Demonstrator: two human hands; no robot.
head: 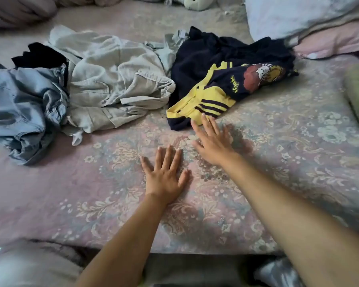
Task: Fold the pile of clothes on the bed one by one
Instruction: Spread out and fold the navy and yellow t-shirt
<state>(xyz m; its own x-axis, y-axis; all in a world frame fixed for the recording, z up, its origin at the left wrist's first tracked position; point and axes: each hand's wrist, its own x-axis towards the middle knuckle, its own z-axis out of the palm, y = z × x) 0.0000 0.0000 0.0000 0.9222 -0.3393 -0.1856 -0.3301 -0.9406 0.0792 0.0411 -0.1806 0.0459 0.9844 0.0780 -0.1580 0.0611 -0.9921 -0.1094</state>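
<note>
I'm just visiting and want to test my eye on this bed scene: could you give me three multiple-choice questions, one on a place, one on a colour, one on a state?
1. Where does the navy garment lie?
A. right of the beige garment
B. under the pillow
C. on the floor

2. What colour is its trim?
A. red
B. yellow
C. green

3. How is the left hand?
A. gripping denim
B. fist
C. flat on the bedspread

Answers: 1 A, it lies beside the beige one; 2 B, yellow collar with stripes; 3 C, fingers spread, palm down.
</note>
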